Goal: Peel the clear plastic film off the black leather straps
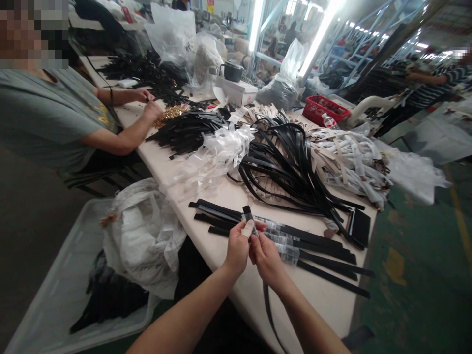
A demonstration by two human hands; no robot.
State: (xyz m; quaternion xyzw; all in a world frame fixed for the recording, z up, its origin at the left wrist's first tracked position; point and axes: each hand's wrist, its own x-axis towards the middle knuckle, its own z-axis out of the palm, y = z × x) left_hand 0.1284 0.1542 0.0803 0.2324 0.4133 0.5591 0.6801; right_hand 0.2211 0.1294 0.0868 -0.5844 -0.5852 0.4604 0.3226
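Both my hands meet over the near part of the table, gripping one black strap. My left hand pinches it near its upper end, thumb on top. Just below, my right hand has its fingers closed around the strap. A clear plastic wrap appears between my fingers on the strap, partly hidden by them. The strap's long tail hangs below my right hand, past the table edge. Beneath and beyond my hands lie several black straps side by side, with clear plastic sleeves around their middles.
Clear plastic strips and a heap of long black straps lie beyond my hands. A dark phone-like object rests at the right edge. A red basket stands behind. At left, a co-worker handles small parts above a white bin.
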